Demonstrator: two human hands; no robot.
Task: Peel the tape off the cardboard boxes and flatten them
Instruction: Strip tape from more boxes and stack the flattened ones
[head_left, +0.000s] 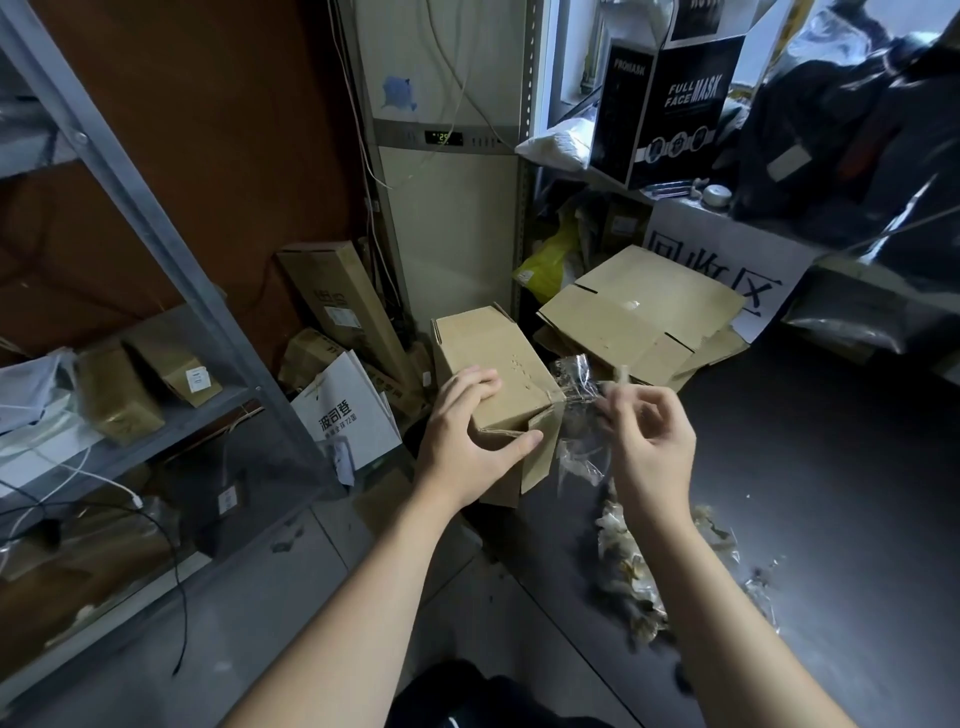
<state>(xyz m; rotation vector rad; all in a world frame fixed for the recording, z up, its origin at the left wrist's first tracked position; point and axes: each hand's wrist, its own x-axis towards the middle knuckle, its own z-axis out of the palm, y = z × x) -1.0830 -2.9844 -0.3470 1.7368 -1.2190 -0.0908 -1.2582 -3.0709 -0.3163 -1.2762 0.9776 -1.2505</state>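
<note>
Storeroom clear-out: a person strips clear tape (574, 387) from a cardboard box (493, 353). The left hand (467, 441) is clamped over the box's near top corner, fingers on the top face and thumb on the end. The right hand (649, 436) has its grip closed on the loose end of the strip, though the fingertips are blurred. The strip runs from the box's right-hand corner to that pinch.

By the look of it, the step wants a low, steady pull along the seam rather than a jerk away from it. That way the film should come off in one length without tearing the cardboard's face. The bracing hand needs to hold hard enough to stop the box turning, and to stay off the seam being freed. The thin film looks likely to cling to fingers and wad up, so letting it drop promptly would help.

The box sits at the near-left edge of a dark surface (831, 519), just in front of a pile of flattened boxes (639, 312). It is plain brown and closed on top, with a flap at the near end standing ajar beside the thumb. A row of small marks crosses its top face. A crumpled heap of peeled tape (628, 561) lies on the surface below the right wrist. This box has not yet been flattened.
</note>
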